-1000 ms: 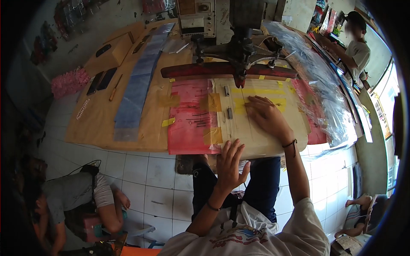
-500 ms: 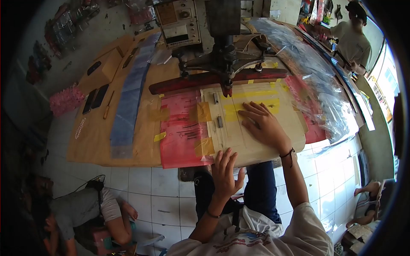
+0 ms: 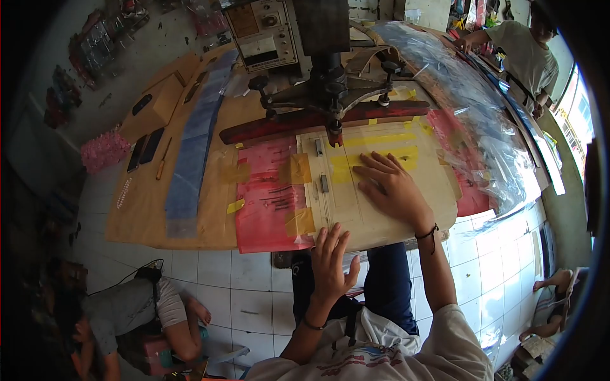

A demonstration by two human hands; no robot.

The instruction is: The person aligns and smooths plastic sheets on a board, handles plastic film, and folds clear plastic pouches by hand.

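Observation:
My right hand (image 3: 395,193) lies flat with its fingers apart on a cream board (image 3: 356,222) marked with yellow tape (image 3: 343,173). At the board's front edge, my left hand (image 3: 332,263) rests its fingertips near the corner, thumb spread away. Two small dark metal blocks (image 3: 324,183) sit along the board's left side. Left of it is a red sheet (image 3: 260,222) with dark streaks, held by brown tape (image 3: 300,221). Above the board's far part hangs a press head (image 3: 335,95) with a long dark red bar (image 3: 267,128); whether the bar touches the board I cannot tell.
A control box (image 3: 264,35) with a dial stands behind the press. Blue strips (image 3: 190,159), dark phones (image 3: 149,147) and a wooden-handled tool (image 3: 161,168) lie left. Clear plastic sheets (image 3: 470,120) cover the right side. One person (image 3: 527,57) stands far right; another (image 3: 127,314) sits lower left.
My hands stay in almost the same places on the board. The view has shifted slightly. At the far right, the standing person has moved and reaches an arm over the table.

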